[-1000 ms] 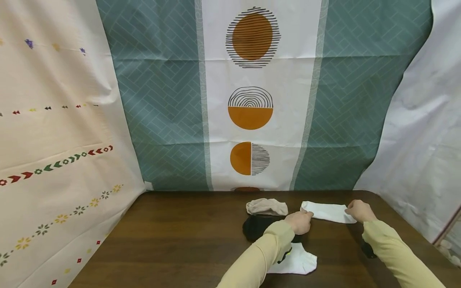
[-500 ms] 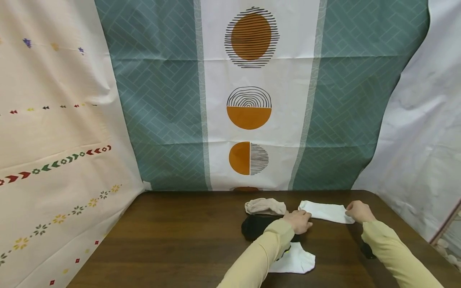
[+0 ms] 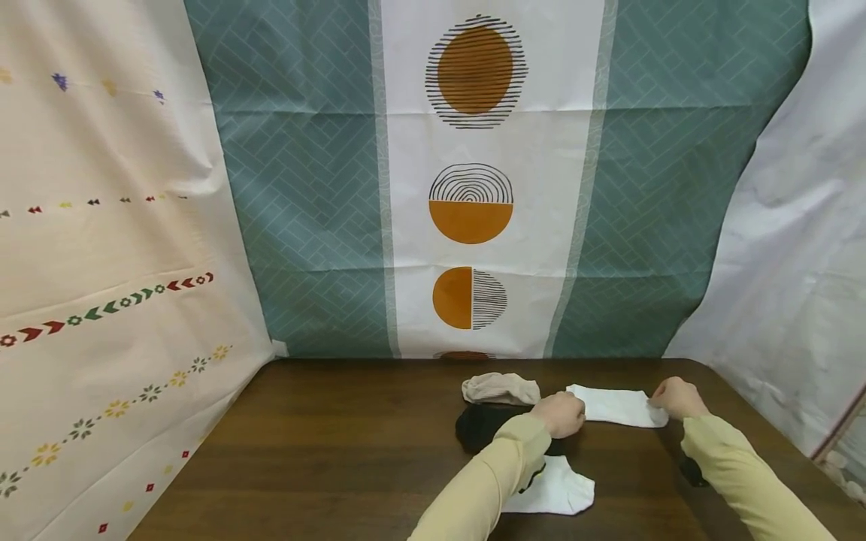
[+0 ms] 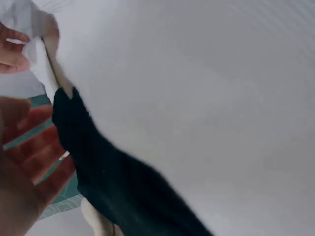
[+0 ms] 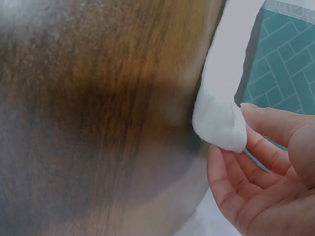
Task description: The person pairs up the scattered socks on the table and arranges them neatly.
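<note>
A white sock (image 3: pixel 619 406) lies stretched sideways at the table's back right. My right hand (image 3: pixel 679 398) pinches its right end; in the right wrist view, thumb (image 5: pixel 266 120) and fingers sit at either side of the sock's rounded tip (image 5: pixel 221 123). At the sock's left end is my left hand (image 3: pixel 560 415), overlapping a black sock (image 3: pixel 483 427). In the left wrist view, the left hand's fingers (image 4: pixel 37 152) are extended and spread beside the black sock (image 4: pixel 108 162), with nothing gripped. A beige sock (image 3: pixel 501 388) lies behind the black one.
Another white sock (image 3: pixel 558 488) lies in front, partly hidden by the left sleeve (image 3: pixel 487 481). The brown wooden table (image 3: pixel 325 443) extends to the left. A patterned cloth (image 3: pixel 311 225) hangs behind it, with a pale cloth (image 3: pixel 778 300) on the right.
The white sock between the hands has shifted slightly toward me and lies straighter. My left hand has drawn its fingers back from the sock's left end; the right hand has stayed at its end.
</note>
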Available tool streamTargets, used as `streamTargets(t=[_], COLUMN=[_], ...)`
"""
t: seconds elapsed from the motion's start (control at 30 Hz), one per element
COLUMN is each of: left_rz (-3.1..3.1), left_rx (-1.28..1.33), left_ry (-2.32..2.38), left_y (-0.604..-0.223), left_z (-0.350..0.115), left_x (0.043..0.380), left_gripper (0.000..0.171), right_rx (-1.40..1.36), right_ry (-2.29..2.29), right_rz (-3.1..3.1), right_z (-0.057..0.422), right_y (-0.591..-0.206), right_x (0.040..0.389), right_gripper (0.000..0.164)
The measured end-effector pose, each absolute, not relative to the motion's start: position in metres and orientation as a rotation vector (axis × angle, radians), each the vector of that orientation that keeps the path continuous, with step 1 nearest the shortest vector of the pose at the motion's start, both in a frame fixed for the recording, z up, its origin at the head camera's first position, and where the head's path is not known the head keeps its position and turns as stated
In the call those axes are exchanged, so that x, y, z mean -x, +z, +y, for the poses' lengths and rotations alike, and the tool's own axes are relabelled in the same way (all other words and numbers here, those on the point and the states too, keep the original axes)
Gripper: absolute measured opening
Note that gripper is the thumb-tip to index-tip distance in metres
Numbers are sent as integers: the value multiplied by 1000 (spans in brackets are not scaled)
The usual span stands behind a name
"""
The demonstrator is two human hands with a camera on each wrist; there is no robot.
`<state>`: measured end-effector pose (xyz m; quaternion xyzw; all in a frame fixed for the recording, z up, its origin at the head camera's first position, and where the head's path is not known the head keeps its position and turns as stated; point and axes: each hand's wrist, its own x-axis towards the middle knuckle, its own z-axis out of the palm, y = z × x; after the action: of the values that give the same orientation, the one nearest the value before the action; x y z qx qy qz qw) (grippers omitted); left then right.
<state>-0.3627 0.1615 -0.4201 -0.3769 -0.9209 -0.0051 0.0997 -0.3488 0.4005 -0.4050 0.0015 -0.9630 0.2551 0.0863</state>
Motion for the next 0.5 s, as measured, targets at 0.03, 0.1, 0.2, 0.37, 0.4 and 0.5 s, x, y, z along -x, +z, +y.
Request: streamTargets(t=[0.03, 0.1, 0.2, 0.37, 0.4, 0.5], left_rz=[-2715, -2711, -2721, -2699, -2693, -2690], left_rx=[1083, 1003, 874, 686, 652, 561], left_ry=[-39, -97, -174, -238, -241, -238], left_y=[-420, -422, -423, -427, -427, -429], left_z=[160, 159, 159, 162, 162, 165], left_x=[362, 361, 361, 364, 364, 363], left_gripper=[16, 14, 9, 2, 2, 6], right_rx=[-1, 17, 37, 35, 29, 19], right_ry=[764, 764, 759, 747, 743, 749], right_rz=[-2868, -2869, -2868, -2853, -2849, -2843], right_z=[399, 398, 398, 399, 399, 398], right_y=[-406, -408, -409, -410, -410, -412], right_x=[348, 349, 350, 351, 351, 350], right_gripper=[13, 12, 12, 15, 15, 16])
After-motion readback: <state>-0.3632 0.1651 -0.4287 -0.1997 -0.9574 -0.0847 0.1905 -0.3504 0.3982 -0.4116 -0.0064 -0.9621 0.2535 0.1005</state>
